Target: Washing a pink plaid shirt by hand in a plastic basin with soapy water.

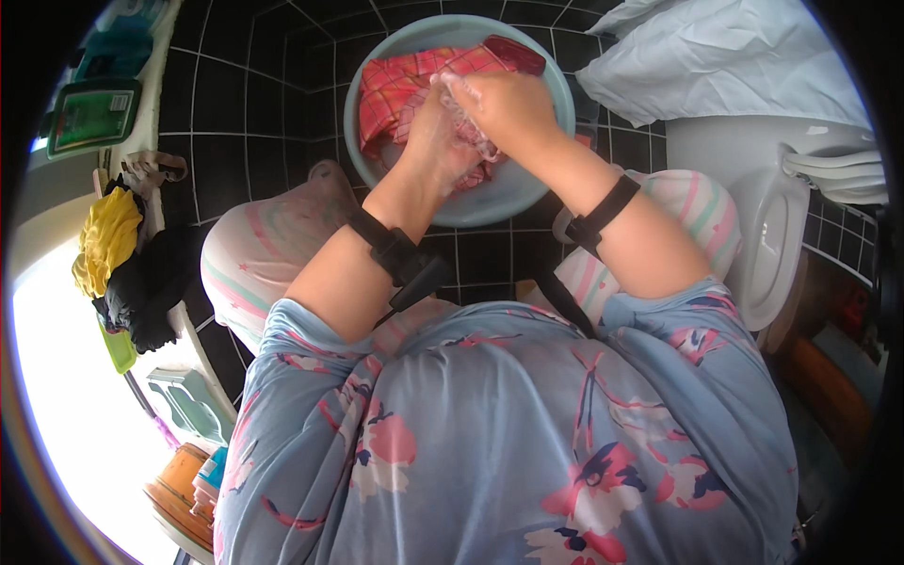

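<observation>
the left hand (437, 141) and right hand (507, 108) meet at the upper centre of the frame, both closed on soapy folds of a red checked cloth (397, 87), which lies bunched in a pale blue basin (564, 99) on black tiles (485, 256)

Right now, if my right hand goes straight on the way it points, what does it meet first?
Your right hand would probably meet your left hand first, then the red checked cloth in the basin; depth is unclear here.
</observation>
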`<action>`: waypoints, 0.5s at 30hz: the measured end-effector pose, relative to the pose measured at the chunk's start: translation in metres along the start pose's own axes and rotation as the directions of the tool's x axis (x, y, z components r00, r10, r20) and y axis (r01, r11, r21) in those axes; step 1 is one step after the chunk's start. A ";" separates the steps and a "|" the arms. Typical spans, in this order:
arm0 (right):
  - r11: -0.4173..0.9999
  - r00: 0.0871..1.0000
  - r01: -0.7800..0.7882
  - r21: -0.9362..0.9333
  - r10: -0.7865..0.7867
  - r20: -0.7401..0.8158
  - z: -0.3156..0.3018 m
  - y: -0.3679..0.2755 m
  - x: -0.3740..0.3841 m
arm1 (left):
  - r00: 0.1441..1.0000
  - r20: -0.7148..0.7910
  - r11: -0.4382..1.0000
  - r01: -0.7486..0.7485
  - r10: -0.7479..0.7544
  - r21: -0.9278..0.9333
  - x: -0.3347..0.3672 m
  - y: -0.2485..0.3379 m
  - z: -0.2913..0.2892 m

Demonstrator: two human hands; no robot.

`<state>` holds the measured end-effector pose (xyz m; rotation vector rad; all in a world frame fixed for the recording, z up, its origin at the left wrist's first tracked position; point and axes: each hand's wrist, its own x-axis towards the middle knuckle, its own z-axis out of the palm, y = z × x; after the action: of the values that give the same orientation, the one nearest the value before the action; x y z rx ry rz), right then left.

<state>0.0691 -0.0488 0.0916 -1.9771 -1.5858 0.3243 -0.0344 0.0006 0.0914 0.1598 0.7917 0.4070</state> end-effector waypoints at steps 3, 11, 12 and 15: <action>0.935 0.921 0.351 0.052 -0.335 -0.201 0.010 -0.029 -0.012 | 0.985 0.159 0.996 -0.056 0.066 -0.071 0.035 0.003 -0.043; 0.991 0.980 0.131 0.017 -0.127 -0.154 0.007 -0.010 -0.001 | 0.994 0.100 0.999 -0.046 0.043 0.025 0.005 0.005 -0.004; 0.991 0.980 0.132 0.019 -0.127 -0.155 0.009 -0.012 -0.002 | 0.998 0.049 1.000 -0.028 0.029 -0.011 0.009 0.005 -0.003; 0.978 0.973 0.198 0.070 -0.187 -0.138 0.013 -0.028 -0.013 | 0.937 0.348 0.999 -0.047 0.041 0.008 0.023 0.000 -0.031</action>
<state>0.0361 -0.0542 0.0944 -1.7290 -1.6364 0.1766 -0.0419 0.0102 0.0547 0.2573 0.4424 0.4012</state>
